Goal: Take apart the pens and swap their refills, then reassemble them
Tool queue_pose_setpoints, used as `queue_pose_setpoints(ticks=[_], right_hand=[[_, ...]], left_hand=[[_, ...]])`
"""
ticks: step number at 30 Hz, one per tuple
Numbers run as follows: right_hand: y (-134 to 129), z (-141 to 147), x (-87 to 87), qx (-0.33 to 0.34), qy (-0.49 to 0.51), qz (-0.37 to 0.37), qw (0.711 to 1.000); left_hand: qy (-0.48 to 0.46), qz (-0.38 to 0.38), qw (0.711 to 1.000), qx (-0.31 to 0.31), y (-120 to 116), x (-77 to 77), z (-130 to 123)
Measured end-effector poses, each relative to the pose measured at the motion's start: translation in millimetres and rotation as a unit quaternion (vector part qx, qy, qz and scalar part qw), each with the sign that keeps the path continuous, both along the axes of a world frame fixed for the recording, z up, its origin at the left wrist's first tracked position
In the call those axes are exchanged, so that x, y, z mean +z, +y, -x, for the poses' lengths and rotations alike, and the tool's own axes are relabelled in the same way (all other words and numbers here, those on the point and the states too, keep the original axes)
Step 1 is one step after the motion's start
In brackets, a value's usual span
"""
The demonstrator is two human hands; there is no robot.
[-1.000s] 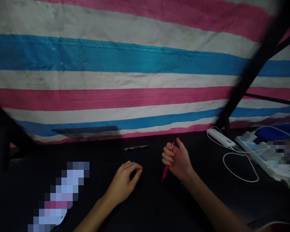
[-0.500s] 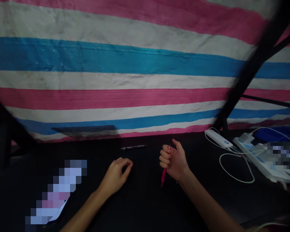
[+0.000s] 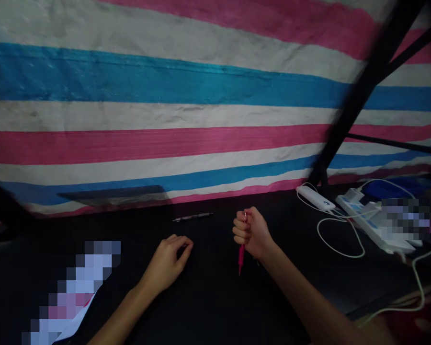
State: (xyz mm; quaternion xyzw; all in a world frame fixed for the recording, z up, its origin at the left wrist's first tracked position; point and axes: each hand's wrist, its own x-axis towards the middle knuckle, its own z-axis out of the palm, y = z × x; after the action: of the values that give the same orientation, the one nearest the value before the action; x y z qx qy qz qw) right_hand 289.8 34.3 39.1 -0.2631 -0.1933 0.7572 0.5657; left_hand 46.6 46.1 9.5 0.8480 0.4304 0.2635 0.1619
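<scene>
My right hand (image 3: 249, 232) is wrapped round a pink pen (image 3: 241, 258), held upright over the black table (image 3: 208, 302). Its tapered tip points down, and my thumb lies at the pen's top end. My left hand (image 3: 170, 256) rests on the table to the left, fingers curled and thumb tip close to the index fingertip; nothing shows in it. Beyond both hands, a second pen (image 3: 193, 217), dark and silvery, lies flat on the table.
A blurred-out flat item with a pale edge (image 3: 77, 316) lies at the left. At the right are a white power bank (image 3: 316, 198), a power strip (image 3: 362, 218), a white cable (image 3: 321, 239) and a blue object (image 3: 388, 188). Behind the table hangs a striped sheet (image 3: 158, 143) beside a black frame post (image 3: 355, 100).
My right thumb, raised and apart before, has come down onto the top of the pink pen. The whole view has shifted slightly; my left hand keeps its pose.
</scene>
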Motion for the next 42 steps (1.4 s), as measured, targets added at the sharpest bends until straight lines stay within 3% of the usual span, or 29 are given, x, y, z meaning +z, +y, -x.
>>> queue_pose_setpoints(ticks=[19,26,29,32,38,42], right_hand=[[0,-7,4.3,-0.039,-0.039,-0.025,0.998],[11,-35,6.3,-0.142,-0.099,-0.028,0.984],[15,-53,-2.4,-0.205,-0.284,-0.062,0.935],[17,-68,-14.8,-0.203,-0.527,-0.087,0.821],[21,-88,-30.2,-0.169,-0.698,-0.055,0.694],[21,-91,-33.7,-0.132,-0.748,-0.052,0.648]], left_hand=[[-0.001,-0.015,1.0,-0.004,0,-1.7,1],[0.009,-0.075,0.996,0.039,4,-9.9,6],[0.038,-0.101,0.992,0.063,8,-10.6,7],[0.075,-0.12,0.986,0.086,16,-11.4,6],[0.132,-0.113,0.981,0.091,33,-22.7,5],[0.135,-0.12,0.981,0.071,31,-20.4,7]])
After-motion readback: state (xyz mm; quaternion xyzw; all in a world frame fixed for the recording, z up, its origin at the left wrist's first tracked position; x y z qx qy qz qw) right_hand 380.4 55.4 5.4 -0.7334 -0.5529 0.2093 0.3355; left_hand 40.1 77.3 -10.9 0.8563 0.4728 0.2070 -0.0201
